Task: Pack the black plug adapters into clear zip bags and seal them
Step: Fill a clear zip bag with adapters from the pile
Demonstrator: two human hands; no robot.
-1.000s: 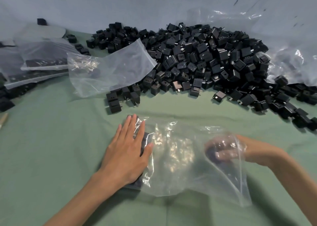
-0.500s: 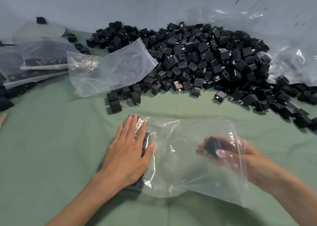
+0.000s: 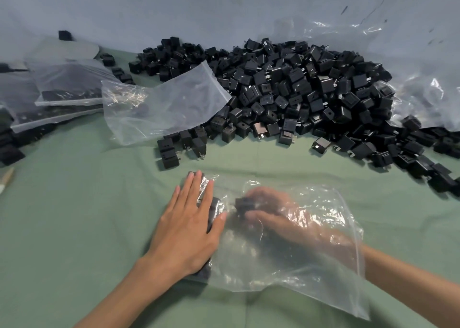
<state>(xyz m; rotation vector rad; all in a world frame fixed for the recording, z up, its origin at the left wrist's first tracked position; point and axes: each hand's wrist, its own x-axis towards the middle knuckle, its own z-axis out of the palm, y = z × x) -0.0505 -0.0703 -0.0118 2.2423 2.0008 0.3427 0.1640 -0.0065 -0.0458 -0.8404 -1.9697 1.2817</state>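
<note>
1. Step in hand, as I read it, is loading. The right hand [image 3: 268, 212] is inside the zip bag [image 3: 313, 258], having entered through the mouth on the right. Its fingers look curled round one black adapter [image 3: 245, 201]. The film blurs the view, so I cannot judge the grip more finely.
2. The left hand [image 3: 185, 228] lies flat on the bag's closed left end. Its fingers are straight and slightly apart. It grips nothing and presses on the adapters already inside [image 3: 213, 209].
3. To do this well, I would seat the new adapter tight against those under the left palm, lying flat, with the prongs turned away from the film. Palm pressure should hold until the piece is down, so the row does not slide.
4. Risk: the prongs may snag or pierce the thin film. The slack, wrinkled mouth may also catch the wrist on the way out.
5. This bag holds adapters only at its left end and is otherwise empty, with the zip open. I cannot tell the count.
6. A spare bag [image 3: 169, 108] rests against the left edge of the loose pile [image 3: 298, 96] and appears empty.
7. Packed bags [image 3: 67, 91] are stacked at far left, with dark contents lying flat inside. I cannot tell whether they are sealed.
8. The pile on the green worktop [image 3: 74, 215] is large, so much packing remains.
</note>
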